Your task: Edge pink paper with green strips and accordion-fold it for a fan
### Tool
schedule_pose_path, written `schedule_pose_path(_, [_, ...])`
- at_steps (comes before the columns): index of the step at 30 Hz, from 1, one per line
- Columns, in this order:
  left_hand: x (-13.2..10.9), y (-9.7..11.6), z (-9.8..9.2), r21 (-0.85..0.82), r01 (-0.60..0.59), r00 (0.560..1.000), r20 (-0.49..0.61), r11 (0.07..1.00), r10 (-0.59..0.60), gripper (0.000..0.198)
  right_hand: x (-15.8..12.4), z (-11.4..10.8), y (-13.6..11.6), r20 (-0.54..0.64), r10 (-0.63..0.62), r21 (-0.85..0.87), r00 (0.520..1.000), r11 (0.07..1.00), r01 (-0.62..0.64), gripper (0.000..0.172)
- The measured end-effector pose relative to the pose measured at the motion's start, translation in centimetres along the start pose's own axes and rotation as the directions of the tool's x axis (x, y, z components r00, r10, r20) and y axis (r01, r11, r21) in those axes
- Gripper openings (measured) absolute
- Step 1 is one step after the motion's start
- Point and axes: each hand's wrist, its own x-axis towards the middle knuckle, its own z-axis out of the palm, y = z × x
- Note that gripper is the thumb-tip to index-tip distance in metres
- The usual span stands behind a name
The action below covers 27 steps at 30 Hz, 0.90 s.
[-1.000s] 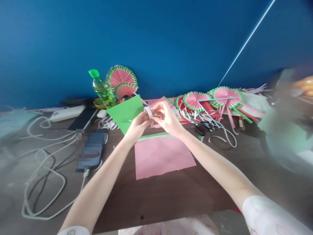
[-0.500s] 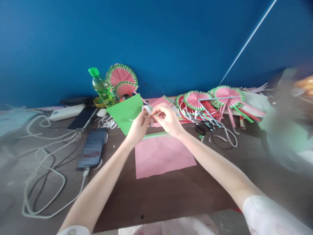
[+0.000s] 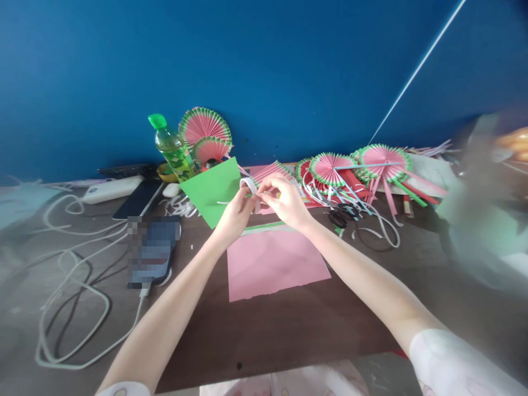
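My left hand [image 3: 236,212] grips a white roll of tape [image 3: 248,184], seen as a ring standing up between the fingers. A thin white strip end juts out to its left. My right hand [image 3: 284,201] pinches at the roll's right side with thumb and forefinger; the small piece between the fingertips is hidden. Below the hands a pink paper sheet [image 3: 276,264] lies flat, with a green and whitish strip [image 3: 264,228] along its far edge. A green paper sheet [image 3: 210,190] rests at an angle behind my left hand.
Pleated pink-and-green paper fans [image 3: 332,168] lie at the back right, near black scissors [image 3: 344,214] and curled white strips. A green-capped bottle [image 3: 171,146] stands at the back left. Further left are a phone [image 3: 154,253], a white cable [image 3: 103,324] and a power bank [image 3: 113,190].
Both hands stay almost in place around the tape roll. The right fingertips shift very slightly; everything else on the table looks the same.
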Motion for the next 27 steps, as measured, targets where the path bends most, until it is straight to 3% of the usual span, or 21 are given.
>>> schedule_pose_path(3, [0.0, 0.4, 0.2, -0.173, 0.081, 0.992, 0.112, 0.982, -0.062, 0.029, 0.0, -0.1, -0.1, -0.028, -0.013, -0.024, 1.0, 1.0, 0.012, 0.006])
schedule_pose_path(6, [-0.1, 0.8, 0.2, -0.242, 0.131, 0.99, 0.082, 0.961, -0.115, 0.026, 0.0, -0.3, -0.1, -0.029, -0.017, -0.009, 0.999, 1.0, 0.017, 0.007])
schedule_pose_path(13, [-0.3, 0.9, -0.2, -0.162, 0.101, 0.993, -0.043, 0.982, -0.109, 0.027, 0.6, -2.0, 0.2, 0.008, 0.051, 0.065, 0.999, 0.997, -0.051, 0.01])
schedule_pose_path(17, [-0.3, 1.2, -0.8, -0.117, 0.097, 0.995, -0.012, 0.988, -0.099, 0.026, 1.0, -5.5, 1.3, 0.06, 0.136, -0.165, 0.989, 0.978, -0.124, 0.014])
schedule_pose_path(20, [-0.1, 1.4, -1.1, -0.069, 0.097, 0.995, -0.006, 0.993, -0.098, 0.023, 0.5, -9.0, 2.6, 0.008, 0.346, -0.521, 0.938, 0.802, -0.291, 0.011])
schedule_pose_path(22, [0.0, 1.5, -1.3, -0.049, 0.098, 0.995, -0.017, 0.994, -0.099, 0.023, -0.3, -10.9, 3.4, 0.015, 0.54, -0.739, 0.842, 0.573, -0.354, 0.016])
schedule_pose_path(24, [0.1, 1.5, -1.5, -0.038, 0.087, 0.996, -0.025, 0.995, -0.088, 0.023, -1.4, -12.3, 4.0, 0.023, 0.622, -0.868, 0.783, 0.402, -0.293, 0.027])
schedule_pose_path(27, [0.1, 1.4, -1.7, -0.039, 0.066, 0.997, -0.026, 0.997, -0.067, 0.023, -3.0, -13.2, 4.5, 0.048, 0.731, -0.941, 0.68, 0.262, -0.216, 0.036])
